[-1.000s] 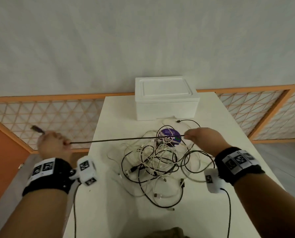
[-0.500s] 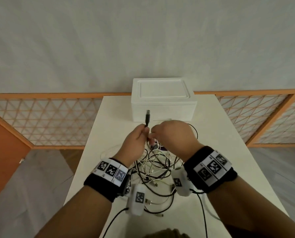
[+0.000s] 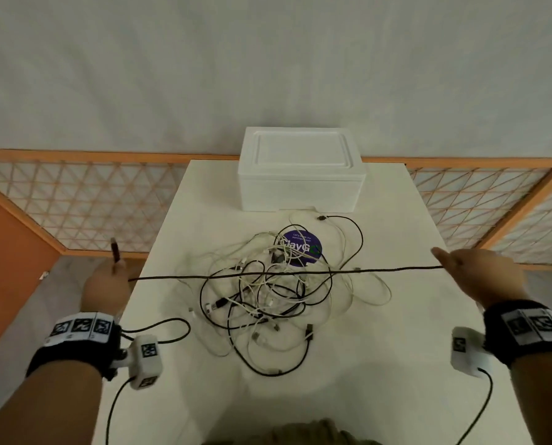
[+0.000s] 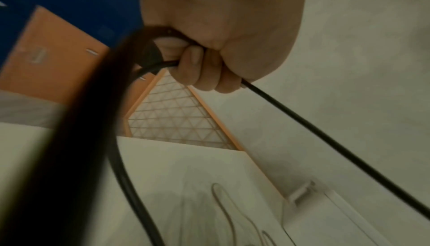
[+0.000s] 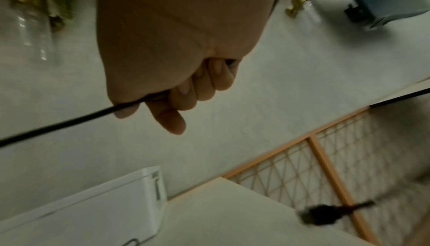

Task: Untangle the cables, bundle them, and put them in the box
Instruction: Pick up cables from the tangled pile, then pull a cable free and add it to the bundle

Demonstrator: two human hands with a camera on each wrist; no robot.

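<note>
With the left hand (image 3: 106, 284) and the right hand (image 3: 480, 273) each curled round the black cable (image 3: 268, 273), stretched taut between them above the tangle (image 3: 278, 293) on the bench (image 3: 380, 364), the untangling step seemed in hand; next it probably needed coiling.

Head view: even, soft, fairly bright light; faint shadows on surface (image 3: 380, 364) under cable tangle (image 3: 268, 293) between hands. Wide-angle bend: railing (image 3: 75, 203) beyond left hand (image 3: 106, 292) bows at frame edges. Slight softness overall. Both wrist views dimmer, greenish cast, motion-smeared. Black cable (image 4: 69, 158) nearest left wrist lens badly out of focus. Background past right hand (image 5: 167, 56) blurred.
</note>
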